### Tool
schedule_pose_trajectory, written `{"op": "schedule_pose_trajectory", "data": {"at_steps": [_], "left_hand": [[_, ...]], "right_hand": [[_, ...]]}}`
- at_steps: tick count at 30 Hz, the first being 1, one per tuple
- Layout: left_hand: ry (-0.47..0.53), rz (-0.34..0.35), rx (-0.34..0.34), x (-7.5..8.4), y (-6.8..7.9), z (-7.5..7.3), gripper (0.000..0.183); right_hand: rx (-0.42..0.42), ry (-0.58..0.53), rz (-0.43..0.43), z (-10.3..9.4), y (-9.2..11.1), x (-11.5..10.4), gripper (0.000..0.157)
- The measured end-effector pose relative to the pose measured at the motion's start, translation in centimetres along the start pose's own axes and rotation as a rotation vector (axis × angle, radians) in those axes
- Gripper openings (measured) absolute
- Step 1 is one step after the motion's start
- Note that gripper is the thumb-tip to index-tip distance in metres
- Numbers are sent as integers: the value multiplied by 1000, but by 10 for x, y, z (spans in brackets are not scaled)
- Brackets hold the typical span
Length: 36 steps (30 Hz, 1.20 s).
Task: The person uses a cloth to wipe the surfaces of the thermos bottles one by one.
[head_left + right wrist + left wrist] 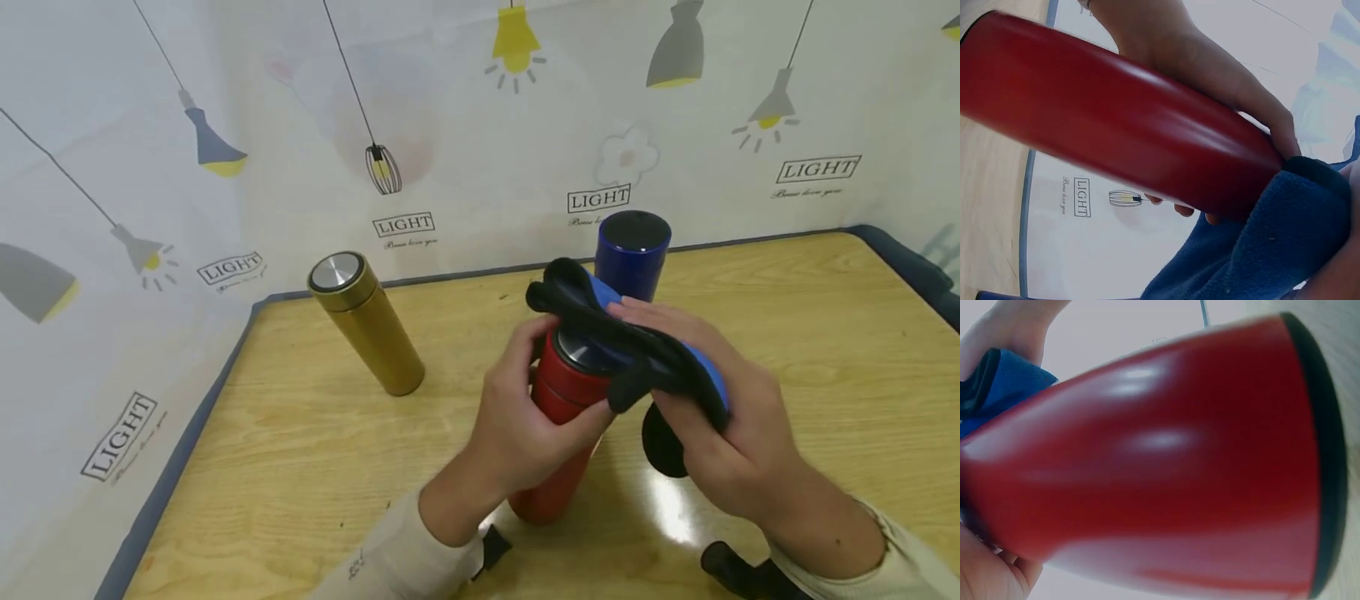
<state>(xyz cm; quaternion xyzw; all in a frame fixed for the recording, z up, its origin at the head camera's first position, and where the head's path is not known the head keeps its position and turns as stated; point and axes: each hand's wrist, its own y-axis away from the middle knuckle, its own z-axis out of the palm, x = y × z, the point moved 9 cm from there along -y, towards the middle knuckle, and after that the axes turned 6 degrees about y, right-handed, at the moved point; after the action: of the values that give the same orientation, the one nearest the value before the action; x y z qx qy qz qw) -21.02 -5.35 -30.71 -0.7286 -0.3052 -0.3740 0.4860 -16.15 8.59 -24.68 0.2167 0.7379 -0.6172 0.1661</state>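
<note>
Wood table [300, 467] below. Red flask [1122, 119] between the hands. Blue cloth [1291, 231] bunched over its top end. Left hand [525, 425] gripping flask's upper part, flask body running below palm; right hand [738, 425] pinching cloth.

We reach in with both bare arms below cream fabric sleeves [401, 542]. From about 7 o'clock, our bare left wrist [453, 500] leads toward 1 o'clock; our bare left hand [517, 417] is curled in a grip, its thumb [585, 427] angled toward 2 o'clock. From about 4 o'clock, our bare right hand [738, 408] points toward 10 o'clock, fingers [667, 321] above, thumb [681, 419] below, pinching.
</note>
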Motion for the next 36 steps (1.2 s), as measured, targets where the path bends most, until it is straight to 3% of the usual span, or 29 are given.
{"op": "schedule_pose_trajectory", "data": {"at_steps": [19,24,31,36], "left_hand": [[-14,28,-14,0,-1,0,74],[-14,-9,11,-4,0,-4,72],[-43,-30,53,-13,-5,-12,72],[-63,-49,105,-21,-9,-22,73]], "right_hand": [[61,-92,-92,0,0,-2,36],[78,-106,-58,0,2,1,34],[113,-76,53,-5,5,10,37],[143,-91,59,-9,8,12,37]]}}
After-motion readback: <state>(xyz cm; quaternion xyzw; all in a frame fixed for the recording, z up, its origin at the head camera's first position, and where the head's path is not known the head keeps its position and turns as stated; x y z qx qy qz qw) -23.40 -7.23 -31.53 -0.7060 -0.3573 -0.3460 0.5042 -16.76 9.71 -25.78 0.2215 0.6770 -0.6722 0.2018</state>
